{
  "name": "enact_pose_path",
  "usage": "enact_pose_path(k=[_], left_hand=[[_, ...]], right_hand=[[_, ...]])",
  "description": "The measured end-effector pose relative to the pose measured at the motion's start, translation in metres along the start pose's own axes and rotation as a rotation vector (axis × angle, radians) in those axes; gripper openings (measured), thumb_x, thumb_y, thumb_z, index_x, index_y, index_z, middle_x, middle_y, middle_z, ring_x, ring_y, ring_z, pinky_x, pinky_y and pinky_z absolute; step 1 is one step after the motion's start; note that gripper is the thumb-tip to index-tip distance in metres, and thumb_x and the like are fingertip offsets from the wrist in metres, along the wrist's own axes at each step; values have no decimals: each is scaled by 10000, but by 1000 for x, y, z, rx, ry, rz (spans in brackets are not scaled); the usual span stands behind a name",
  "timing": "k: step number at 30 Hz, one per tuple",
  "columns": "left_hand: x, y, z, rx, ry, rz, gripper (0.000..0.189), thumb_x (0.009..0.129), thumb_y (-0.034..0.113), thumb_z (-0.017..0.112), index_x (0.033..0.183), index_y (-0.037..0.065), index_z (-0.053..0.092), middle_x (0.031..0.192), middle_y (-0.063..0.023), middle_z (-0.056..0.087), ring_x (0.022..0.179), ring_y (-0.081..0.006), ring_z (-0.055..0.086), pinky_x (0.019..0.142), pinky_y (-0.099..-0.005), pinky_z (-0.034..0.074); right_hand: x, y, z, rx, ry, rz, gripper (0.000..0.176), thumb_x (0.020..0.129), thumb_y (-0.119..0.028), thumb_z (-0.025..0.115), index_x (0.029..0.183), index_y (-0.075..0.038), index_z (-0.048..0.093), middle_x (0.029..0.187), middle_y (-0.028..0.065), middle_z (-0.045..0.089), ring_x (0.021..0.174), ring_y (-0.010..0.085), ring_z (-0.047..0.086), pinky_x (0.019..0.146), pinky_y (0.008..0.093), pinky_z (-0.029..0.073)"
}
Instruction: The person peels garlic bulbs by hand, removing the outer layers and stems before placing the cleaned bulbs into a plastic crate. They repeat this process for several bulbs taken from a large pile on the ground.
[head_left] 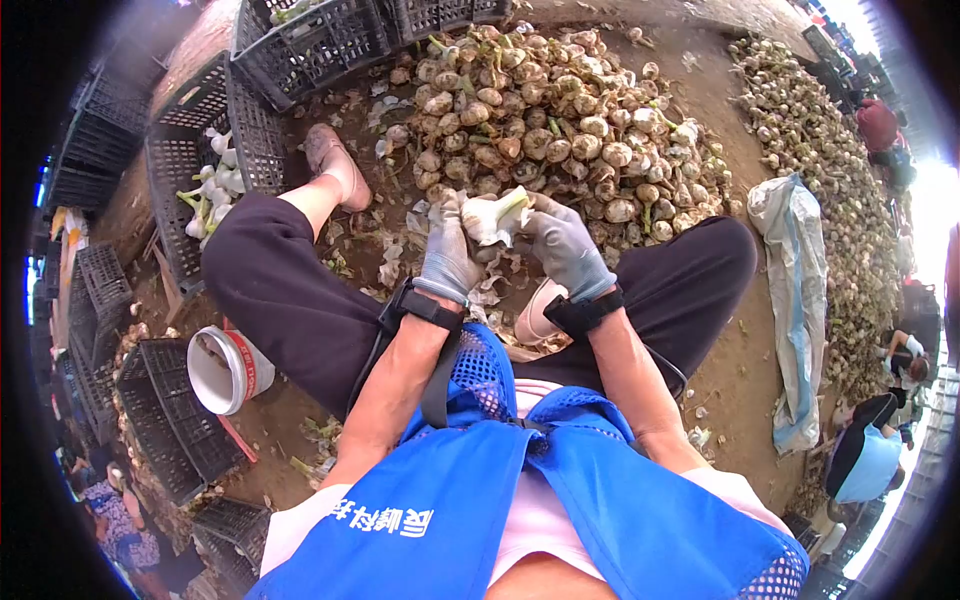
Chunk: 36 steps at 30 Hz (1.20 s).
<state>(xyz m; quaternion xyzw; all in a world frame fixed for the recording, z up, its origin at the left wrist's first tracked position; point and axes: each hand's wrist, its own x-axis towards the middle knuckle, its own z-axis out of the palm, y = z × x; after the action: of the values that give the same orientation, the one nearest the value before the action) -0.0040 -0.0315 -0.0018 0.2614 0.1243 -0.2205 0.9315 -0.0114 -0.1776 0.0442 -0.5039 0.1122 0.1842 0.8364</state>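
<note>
Between the person's bent knees, just in front of the big garlic pile [560, 130], one white garlic bulb [486, 220] is held up in two gloved hands. The left hand [447, 243] is closed around the fat part, and the right hand [565, 243] pinches the stem end. Off to the left, more white bulbs [222, 187] sit in a black crate [256, 130], and a white bucket [250, 368] is on the dirt floor [735, 400].
</note>
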Motion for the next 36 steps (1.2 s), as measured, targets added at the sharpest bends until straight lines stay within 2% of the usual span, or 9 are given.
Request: enact_pose_path(k=[6,9,12,19,26,28,33,35,36], left_hand=[[-24,-2,35,653,70,459,602,865,577,399,1149,51,471,897,-67,615,691,-143,597,531,-244,488],[-20,6,-3,178,174,44,533,898,526,345,1109,71,527,949,-73,623,704,-145,617,423,-191,458],[-16,17,-14,-54,-45,-139,519,904,520,342,1078,81,556,964,-76,624,743,-146,612,537,-215,499],[-8,-10,22,1223,181,803,356,864,300,579,1061,11,511,1005,-136,525,942,-192,521,788,-285,455],[4,-1,9,381,178,468,183,887,209,543,906,27,530,768,-37,562,665,-139,590,570,-263,512],[2,6,6,247,119,386,258,903,264,500,921,11,546,855,-77,587,728,-169,599,668,-304,512],[-5,12,10,224,94,395,372,911,335,474,984,-19,564,907,-105,614,800,-192,609,760,-317,505],[-10,17,11,238,121,375,373,907,324,490,1014,-24,570,904,-89,613,786,-167,605,748,-294,505],[-16,20,14,369,165,372,354,900,307,509,1014,-22,575,912,-81,611,795,-153,599,741,-278,502]], right_hand=[[1,1,3,1,-29,-56,185,760,18,524,922,13,612,785,22,626,593,82,553,539,212,454],[9,14,2,-615,-71,-238,214,748,47,503,921,24,626,795,31,639,639,91,583,576,219,480],[6,7,0,-357,-99,-125,211,746,50,511,922,46,627,796,32,643,655,82,573,592,217,480],[16,30,-5,-200,154,-196,134,789,5,552,883,57,632,796,18,614,670,70,538,610,192,440],[-4,14,-12,-923,-107,-657,135,768,26,531,817,30,657,733,66,645,679,115,608,596,230,475],[13,18,-22,-204,95,-228,150,772,35,505,821,38,647,741,102,652,674,139,627,588,242,490],[47,31,-45,-895,-71,-102,203,803,-2,513,984,39,595,928,109,648,783,153,627,645,222,494],[33,32,-21,-710,27,-318,240,821,-55,545,1049,12,582,972,96,630,800,143,609,658,234,485],[21,12,-5,-202,38,82,293,829,-119,590,1097,-4,563,954,78,624,740,126,590,626,237,475]])
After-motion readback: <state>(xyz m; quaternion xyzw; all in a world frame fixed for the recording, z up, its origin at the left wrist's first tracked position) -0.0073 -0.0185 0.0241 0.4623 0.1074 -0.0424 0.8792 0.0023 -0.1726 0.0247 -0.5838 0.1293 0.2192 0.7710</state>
